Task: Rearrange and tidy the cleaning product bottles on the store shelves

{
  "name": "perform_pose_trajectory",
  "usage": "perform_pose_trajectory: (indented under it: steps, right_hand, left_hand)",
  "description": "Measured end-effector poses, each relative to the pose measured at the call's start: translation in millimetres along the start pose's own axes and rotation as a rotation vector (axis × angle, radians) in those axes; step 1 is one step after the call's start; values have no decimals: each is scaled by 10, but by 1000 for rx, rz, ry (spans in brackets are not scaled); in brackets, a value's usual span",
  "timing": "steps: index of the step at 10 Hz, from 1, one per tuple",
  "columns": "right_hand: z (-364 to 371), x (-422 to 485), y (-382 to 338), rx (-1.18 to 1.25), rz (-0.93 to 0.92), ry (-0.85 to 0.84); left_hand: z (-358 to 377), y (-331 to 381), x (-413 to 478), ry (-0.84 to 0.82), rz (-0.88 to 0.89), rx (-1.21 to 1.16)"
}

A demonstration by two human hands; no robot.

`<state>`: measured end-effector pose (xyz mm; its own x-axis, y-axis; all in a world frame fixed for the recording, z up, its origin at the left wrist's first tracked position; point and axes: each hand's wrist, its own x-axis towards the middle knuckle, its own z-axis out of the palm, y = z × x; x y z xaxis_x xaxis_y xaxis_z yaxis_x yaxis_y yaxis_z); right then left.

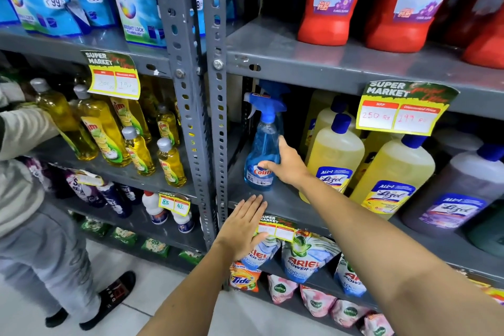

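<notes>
the blue spray bottle (pixel 262 155) read "colin". at its three o'clock, the yellow bottles (pixel 332 161) read "lizol", under a "super market" price tag (pixel 401 109) marked "250 rs". at seven o'clock, pouches (pixel 305 256) read "ariel", "tide" and "dettol". at twelve o'clock, red bottles (pixel 330 0) read "bathroom cleaner 10x".

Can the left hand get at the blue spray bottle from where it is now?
Probably yes. The left hand lies open on the shelf edge just below the blue spray bottle, nothing between them; the right hand already grips its right side.
</notes>
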<state>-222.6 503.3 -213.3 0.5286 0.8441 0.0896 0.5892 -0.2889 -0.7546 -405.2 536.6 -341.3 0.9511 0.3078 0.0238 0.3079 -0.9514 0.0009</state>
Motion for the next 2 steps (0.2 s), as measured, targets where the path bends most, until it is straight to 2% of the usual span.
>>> perform_pose_trajectory:
  steps: [2]
  right_hand:
    - [-8, -54, 41, 143, 24, 3]
  left_hand:
    - [-32, 29, 23, -34, -7, 5]
